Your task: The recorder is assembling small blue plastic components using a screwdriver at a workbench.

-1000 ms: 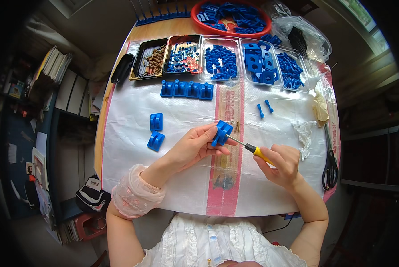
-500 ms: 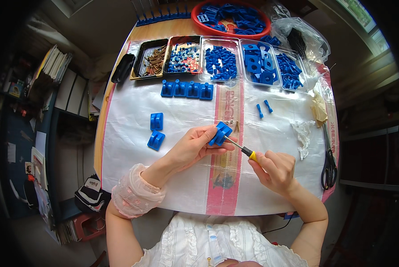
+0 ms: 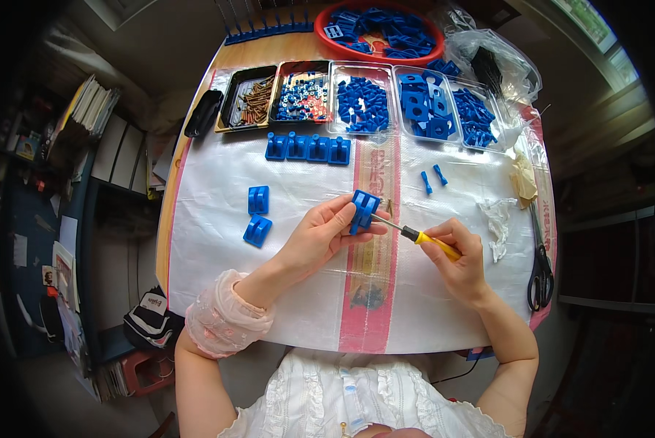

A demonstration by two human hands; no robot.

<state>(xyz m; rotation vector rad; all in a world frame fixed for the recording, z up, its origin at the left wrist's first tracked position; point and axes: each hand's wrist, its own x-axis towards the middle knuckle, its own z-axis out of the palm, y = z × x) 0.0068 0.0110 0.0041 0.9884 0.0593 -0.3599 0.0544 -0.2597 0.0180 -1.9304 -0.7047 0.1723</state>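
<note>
I take the pink-edged band point(image 3: 366, 321) on the white sheet point(image 3: 298, 321) as my landmark; its near end meets the table's near edge, close to the white shirt point(image 3: 313, 394). Left of the band, the sheet spreads wide to the table's wooden rim point(image 3: 171, 197), with the left forearm crossing it. Right of the band, I see more sheet around the right forearm, as far as the scissors point(image 3: 540, 281) by the right-hand edge.

Over the middle of the band, the left hand point(image 3: 327, 230) grasps a blue bracket point(image 3: 365, 209) between thumb and fingers. Right of the band, the right hand point(image 3: 455, 259) is curled around the yellow handle of a screwdriver point(image 3: 413, 233), its shaft reaching left to the bracket; I cannot tell whether the tip sits in a hole.

Left of the band lie two loose brackets point(image 3: 258, 201), just beside each other, and further up a row of four brackets point(image 3: 317, 151). Across the band's far end the way is blocked by the screw tray point(image 3: 235, 106), the nut tray point(image 3: 298, 120) and three clear trays of blue parts, with the red basin point(image 3: 335, 47) behind. Right of the band are two blue pegs point(image 3: 426, 182) and a crumpled white wrapper point(image 3: 498, 226).
</note>
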